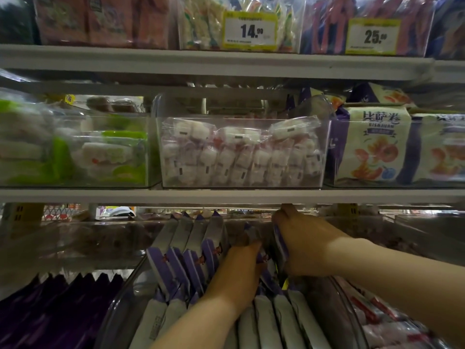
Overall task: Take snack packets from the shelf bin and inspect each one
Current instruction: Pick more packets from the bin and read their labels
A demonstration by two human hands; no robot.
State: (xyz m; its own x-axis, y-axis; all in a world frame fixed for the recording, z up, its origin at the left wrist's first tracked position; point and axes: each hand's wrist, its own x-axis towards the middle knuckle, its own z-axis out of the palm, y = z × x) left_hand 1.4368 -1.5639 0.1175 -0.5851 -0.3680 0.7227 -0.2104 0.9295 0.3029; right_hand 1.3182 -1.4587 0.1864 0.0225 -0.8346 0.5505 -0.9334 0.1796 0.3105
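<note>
A clear plastic shelf bin point(120, 298) on the lowest visible shelf holds several upright purple-and-silver snack packets point(186, 250). Both of my hands are inside it. My right hand point(302, 245) reaches deep under the shelf above, fingers curled round the top of one purple packet point(280, 243) at the back right of the row. My left hand point(236, 275) lies among the packets just left of it, fingertips pressed between packets; whether it holds one is hidden.
The white shelf edge point(226, 196) sits right above my right hand. Above it stand clear bins of white wrapped snacks point(241, 152), green packs point(75, 152) and purple-orange bags point(375, 147). Dark purple packets point(50, 311) lie lower left, red-white ones point(372, 313) lower right.
</note>
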